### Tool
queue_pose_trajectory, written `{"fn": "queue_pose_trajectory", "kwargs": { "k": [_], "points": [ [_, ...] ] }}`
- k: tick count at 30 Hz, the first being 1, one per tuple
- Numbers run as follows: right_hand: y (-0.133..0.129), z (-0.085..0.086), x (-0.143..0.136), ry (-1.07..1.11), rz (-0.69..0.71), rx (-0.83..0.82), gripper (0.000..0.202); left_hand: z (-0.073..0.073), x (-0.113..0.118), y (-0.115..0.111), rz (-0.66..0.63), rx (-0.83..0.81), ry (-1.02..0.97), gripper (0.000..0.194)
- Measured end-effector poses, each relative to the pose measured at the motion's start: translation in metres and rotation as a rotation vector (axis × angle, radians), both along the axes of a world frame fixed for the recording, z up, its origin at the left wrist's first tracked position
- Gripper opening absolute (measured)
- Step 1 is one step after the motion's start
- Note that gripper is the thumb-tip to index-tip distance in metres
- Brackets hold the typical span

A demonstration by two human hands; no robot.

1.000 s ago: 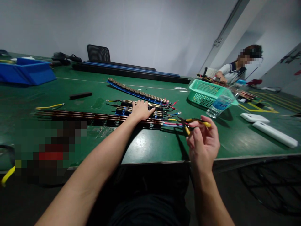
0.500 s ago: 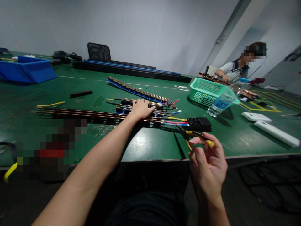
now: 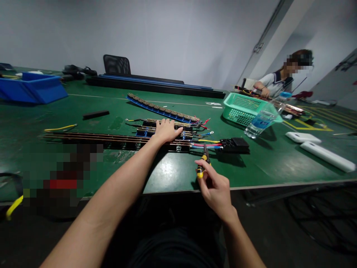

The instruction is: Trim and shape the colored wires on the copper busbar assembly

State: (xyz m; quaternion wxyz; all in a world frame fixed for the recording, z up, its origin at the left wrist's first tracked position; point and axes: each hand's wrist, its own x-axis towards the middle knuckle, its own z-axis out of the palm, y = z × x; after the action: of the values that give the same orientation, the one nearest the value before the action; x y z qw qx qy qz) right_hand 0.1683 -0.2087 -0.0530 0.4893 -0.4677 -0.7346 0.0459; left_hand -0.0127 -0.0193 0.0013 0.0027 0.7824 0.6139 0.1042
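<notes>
My left hand lies flat, fingers spread, on the shorter rail pieces with metal strips. Just in front of them, my left forearm passes over a long dark rail with copper-coloured strips. Yellow, red and blue wires run from that rail's right end into a black connector block. Closed round yellow-and-black handled pliers, my right hand is at the table's front edge. The pliers' jaws point up at the wires; whether they touch is unclear. A curved blue-based rail lies behind.
A green basket and a tilted-looking water bottle stand to the right, near two white objects. At left are a blue bin and a black bar. Another person sits at far right.
My right hand has moved left with the pliers and turned them, so the jaws now point away from me. My left hand stays on the rail pieces.
</notes>
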Motion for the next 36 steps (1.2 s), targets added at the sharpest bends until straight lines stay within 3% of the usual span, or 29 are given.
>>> {"fn": "queue_pose_trajectory", "kwargs": {
  "k": [4,8,12,17,26,30,36],
  "points": [
    [0.002,0.003,0.005,-0.211,0.067,-0.009,0.045,-0.001,0.000,0.001,-0.002,0.005,-0.013,0.068],
    [-0.001,0.012,0.007,-0.164,0.093,-0.129,0.038,-0.001,0.000,0.001,0.004,-0.002,-0.006,0.066],
    [-0.004,0.017,0.001,0.125,0.062,-0.298,0.020,0.000,-0.001,0.000,0.001,0.006,-0.001,0.066],
    [-0.001,0.017,-0.006,0.656,0.030,-0.419,0.032,0.002,-0.001,-0.002,0.003,-0.002,-0.002,0.065],
    [0.009,0.030,-0.007,1.177,0.071,-0.447,0.057,0.001,0.000,-0.001,0.009,-0.001,0.002,0.067],
    [0.006,0.020,-0.010,1.049,-0.035,-0.374,0.046,0.001,0.000,-0.001,0.007,0.004,0.001,0.066],
    [-0.022,0.009,-0.019,0.645,-0.235,-0.257,0.031,0.000,-0.001,0.001,0.000,0.009,-0.002,0.067]
  ]
}}
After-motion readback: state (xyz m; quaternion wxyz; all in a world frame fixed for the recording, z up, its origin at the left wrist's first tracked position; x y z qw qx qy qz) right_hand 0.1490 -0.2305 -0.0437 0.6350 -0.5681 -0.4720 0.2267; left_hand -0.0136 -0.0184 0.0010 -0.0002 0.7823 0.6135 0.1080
